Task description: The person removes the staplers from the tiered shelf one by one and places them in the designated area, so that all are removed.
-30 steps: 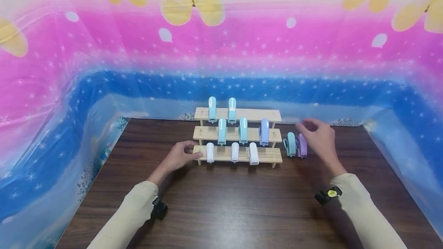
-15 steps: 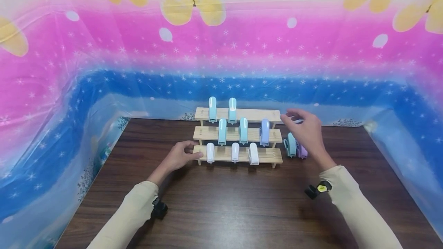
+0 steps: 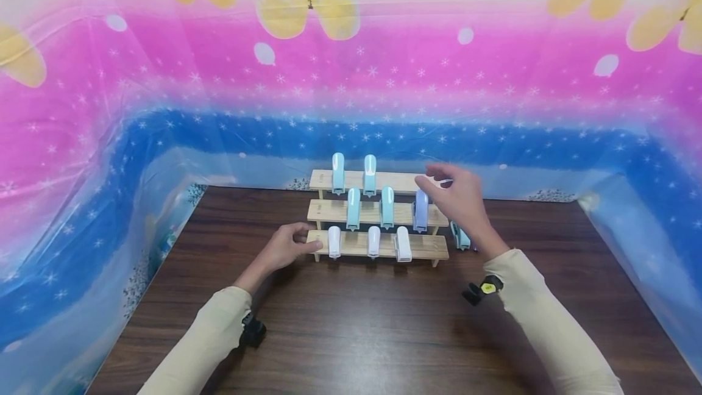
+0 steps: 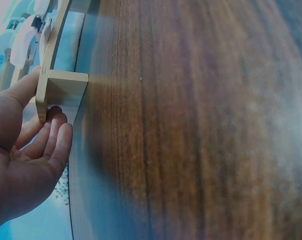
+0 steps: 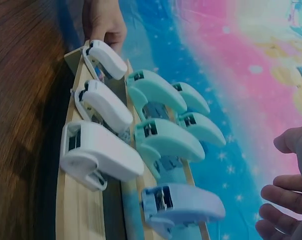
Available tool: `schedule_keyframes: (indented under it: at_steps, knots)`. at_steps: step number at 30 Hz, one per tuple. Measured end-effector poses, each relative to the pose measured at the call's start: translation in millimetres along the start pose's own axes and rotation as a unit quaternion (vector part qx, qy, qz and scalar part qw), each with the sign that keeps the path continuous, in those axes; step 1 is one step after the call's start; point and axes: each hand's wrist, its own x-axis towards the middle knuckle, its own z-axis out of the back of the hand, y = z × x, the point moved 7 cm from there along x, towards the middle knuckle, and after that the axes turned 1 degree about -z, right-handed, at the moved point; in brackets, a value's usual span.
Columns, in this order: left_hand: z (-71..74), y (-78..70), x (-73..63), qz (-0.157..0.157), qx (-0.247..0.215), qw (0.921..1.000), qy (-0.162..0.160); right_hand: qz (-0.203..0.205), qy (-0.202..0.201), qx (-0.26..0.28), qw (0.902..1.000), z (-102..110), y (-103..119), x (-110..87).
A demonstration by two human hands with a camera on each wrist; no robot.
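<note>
My left hand [image 3: 285,249] grips the left end of a three-step wooden rack [image 3: 353,244], thumb on top and fingers below its lowest board in the left wrist view. My right hand [image 3: 457,197] hovers at the right end of the top step, fingers loosely bent, holding nothing in the right wrist view. Two mint staplers [image 3: 370,175] stand on the top step. On the middle step are two mint staplers [image 3: 353,209] and a lavender stapler [image 3: 420,212], partly overlapped by my hand. The bottom step carries three pale ones, including a white stapler [image 3: 403,244].
A mint stapler [image 3: 460,236] stands on the brown table [image 3: 351,322] right of the rack, mostly behind my right hand. Only a sliver of a purple stapler shows beside it. A printed cloth [image 3: 274,133] encloses the table's back and sides.
My right hand has moved left and slightly up, from beyond the two staplers on the table to the top step's right end. My left hand has stayed on the rack.
</note>
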Motion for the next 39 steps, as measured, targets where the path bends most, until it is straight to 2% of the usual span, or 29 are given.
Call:
schedule_keyframes:
  at_steps: [6, 14, 22, 29, 39]
  knots:
    - [0.9, -1.5, -1.4, 0.006, 0.002, 1.0000, -0.001, 0.028, 0.016, -0.004, 0.9995, -17.1, 13.3, 6.3]
    - [0.3, -0.9, -1.5, 0.006, 0.003, 1.0000, -0.003, 0.033, 0.037, -0.011, 0.9987, -38.8, 24.3, 15.3]
    - [0.2, -1.5, -0.8, 0.004, 0.006, 1.0000, -0.004, 0.009, 0.051, -0.021, 0.9984, -58.0, 23.7, 24.4]
    - [0.1, -1.8, -0.7, 0.003, 0.007, 1.0000, -0.004, -0.006, 0.079, -0.034, 0.9962, -75.4, 26.4, 28.5]
    - [0.6, -2.5, -3.1, 0.013, 0.005, 0.9999, -0.007, -0.037, 0.096, -0.024, 0.9944, -92.8, 26.5, 33.6]
